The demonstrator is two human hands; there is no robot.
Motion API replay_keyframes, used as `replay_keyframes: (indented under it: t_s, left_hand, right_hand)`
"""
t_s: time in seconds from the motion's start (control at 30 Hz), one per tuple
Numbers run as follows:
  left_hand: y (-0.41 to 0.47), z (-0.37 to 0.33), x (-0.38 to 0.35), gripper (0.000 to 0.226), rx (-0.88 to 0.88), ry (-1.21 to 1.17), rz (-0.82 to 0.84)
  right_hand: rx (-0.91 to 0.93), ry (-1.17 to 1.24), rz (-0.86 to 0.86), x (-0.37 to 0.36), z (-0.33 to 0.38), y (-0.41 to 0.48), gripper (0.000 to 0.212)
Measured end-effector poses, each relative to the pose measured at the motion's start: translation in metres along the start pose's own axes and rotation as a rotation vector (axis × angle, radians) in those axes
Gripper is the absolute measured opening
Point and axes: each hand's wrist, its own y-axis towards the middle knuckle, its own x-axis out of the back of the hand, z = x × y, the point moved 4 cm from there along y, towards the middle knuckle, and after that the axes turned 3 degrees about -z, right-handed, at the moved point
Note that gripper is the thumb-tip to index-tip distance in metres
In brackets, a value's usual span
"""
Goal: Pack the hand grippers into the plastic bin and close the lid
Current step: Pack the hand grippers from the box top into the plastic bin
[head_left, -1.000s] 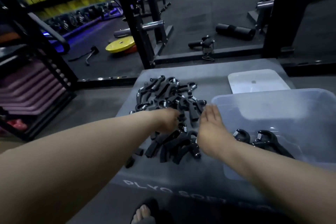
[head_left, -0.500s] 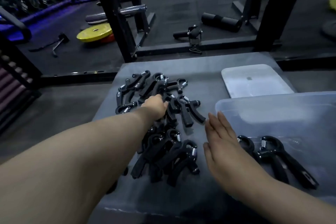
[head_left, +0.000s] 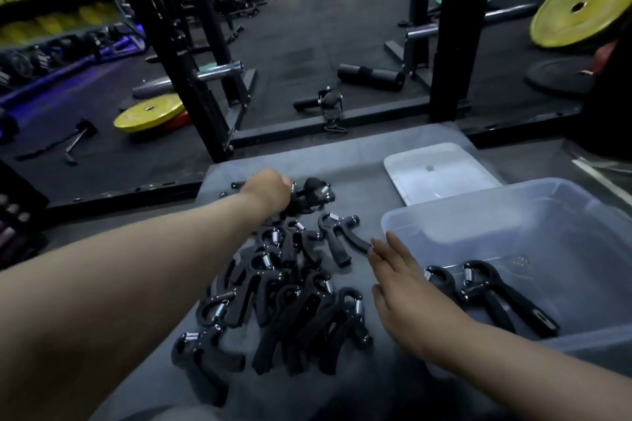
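Several black hand grippers [head_left: 290,301] with steel springs lie heaped on a grey padded box [head_left: 359,161]. At the far end of the heap my left hand [head_left: 268,190] curls round a bunch of grippers [head_left: 313,196]. My right hand [head_left: 398,280] lies flat with straight fingers beside the heap, its fingertips touching one gripper [head_left: 338,239]. To the right stands a clear plastic bin [head_left: 513,222] with two grippers [head_left: 485,297] inside. Its white lid [head_left: 437,174] lies flat behind it.
Black rack posts [head_left: 191,79] rise just behind the box. On the dark gym floor lie a yellow weight plate [head_left: 148,117], a foam roller [head_left: 371,77] and a hammer-like tool [head_left: 77,138]. Another yellow plate [head_left: 578,7] is on a bar at the upper right.
My left hand has reached further to the far end of the heap and closed on grippers there. My right hand stays flat beside the bin. The camera has tilted up.
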Motion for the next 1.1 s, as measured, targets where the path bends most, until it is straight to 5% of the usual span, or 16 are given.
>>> replay_keyframes:
  t_s: [0.1, 0.27, 0.57, 0.73, 0.83, 0.9, 1.1]
  left_hand:
    - [-0.03, -0.007, 0.012, 0.028, 0.127, -0.463, 0.075]
    - [-0.095, -0.034, 0.002, 0.029, 0.223, -0.809, 0.273]
    - [-0.18, -0.089, -0.024, 0.037, 0.174, -0.968, 0.395]
    - [-0.186, -0.116, -0.048, 0.032, -0.027, -0.952, 0.49]
    - [-0.168, -0.11, -0.065, 0.03, -0.5, -0.22, 0.195]
    - [-0.16, -0.104, -0.078, 0.04, -0.703, -0.019, 0.032]
    - [-0.153, -0.084, -0.121, 0.059, -0.867, 0.182, 0.212]
  right_hand:
    - [0.009, 0.071, 0.002, 0.004, 0.001, 0.001, 0.057]
    - [-0.077, 0.313, 0.069, 0.017, 0.001, 0.002, 0.056]
    - [-0.367, 1.565, 0.017, 0.073, -0.009, -0.002, 0.029]
    - [-0.473, 1.475, -0.059, 0.103, -0.045, 0.0, 0.024]
    - [-0.594, 1.277, -0.232, 0.123, -0.105, -0.008, 0.012]
    - [-0.645, 1.057, -0.137, 0.129, -0.141, -0.019, 0.013]
    - [-0.726, 0.495, 0.228, 0.112, -0.191, -0.023, 0.011]
